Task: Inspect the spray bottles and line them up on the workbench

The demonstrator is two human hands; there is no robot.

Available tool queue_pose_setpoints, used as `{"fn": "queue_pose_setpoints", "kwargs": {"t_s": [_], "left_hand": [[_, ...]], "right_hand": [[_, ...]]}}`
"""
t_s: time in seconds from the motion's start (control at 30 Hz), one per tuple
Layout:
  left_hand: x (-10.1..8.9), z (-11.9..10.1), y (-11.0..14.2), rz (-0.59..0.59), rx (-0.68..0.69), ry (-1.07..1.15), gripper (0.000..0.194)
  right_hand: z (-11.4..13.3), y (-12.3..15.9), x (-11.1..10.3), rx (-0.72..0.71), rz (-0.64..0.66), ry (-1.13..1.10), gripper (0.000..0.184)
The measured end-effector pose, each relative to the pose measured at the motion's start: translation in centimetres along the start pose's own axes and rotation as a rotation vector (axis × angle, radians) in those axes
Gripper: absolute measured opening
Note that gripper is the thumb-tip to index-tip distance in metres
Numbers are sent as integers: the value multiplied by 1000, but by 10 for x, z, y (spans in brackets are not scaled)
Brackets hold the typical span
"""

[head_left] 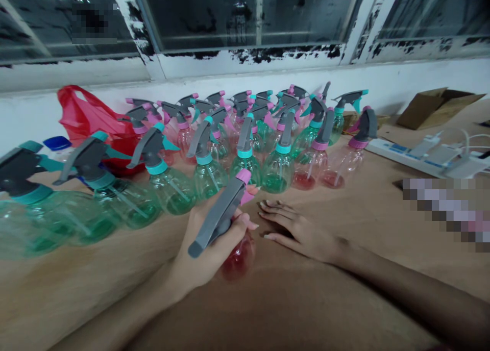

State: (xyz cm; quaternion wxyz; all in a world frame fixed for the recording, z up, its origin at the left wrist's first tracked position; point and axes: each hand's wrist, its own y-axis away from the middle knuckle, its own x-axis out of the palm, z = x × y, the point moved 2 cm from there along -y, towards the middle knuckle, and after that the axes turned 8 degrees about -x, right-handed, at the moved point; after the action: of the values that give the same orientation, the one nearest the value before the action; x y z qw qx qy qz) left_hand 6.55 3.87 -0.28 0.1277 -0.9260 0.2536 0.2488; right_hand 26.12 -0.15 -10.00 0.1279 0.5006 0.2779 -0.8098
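My left hand (pixel 214 239) is wrapped round the neck of a spray bottle (pixel 239 259) with a grey trigger head, pink nozzle and red-tinted body. Its nozzle points away from me. Beside it on the right, my right hand (pixel 294 228) lies on the table with fingers stretched out, holding nothing. In front of both hands stands a curved row of spray bottles: green ones with teal collars, such as a green spray bottle (pixel 276 175), and at the right end a pink spray bottle (pixel 337 172). Several more pink and green ones crowd behind.
A red plastic bag (pixel 86 111) and a blue-capped container (pixel 57 144) are at the back left. On the right lie a white power strip (pixel 406 154) with plugs and an open cardboard box (pixel 436 108). A white wall (pixel 406 75) with windows borders the table (pixel 356 300).
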Motion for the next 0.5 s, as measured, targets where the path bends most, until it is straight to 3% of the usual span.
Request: {"fn": "queue_pose_setpoints", "kwargs": {"t_s": [0.5], "left_hand": [[-1, 4, -2, 64, 43, 0, 21]], "right_hand": [[-1, 0, 1, 3, -5, -9, 54]]}}
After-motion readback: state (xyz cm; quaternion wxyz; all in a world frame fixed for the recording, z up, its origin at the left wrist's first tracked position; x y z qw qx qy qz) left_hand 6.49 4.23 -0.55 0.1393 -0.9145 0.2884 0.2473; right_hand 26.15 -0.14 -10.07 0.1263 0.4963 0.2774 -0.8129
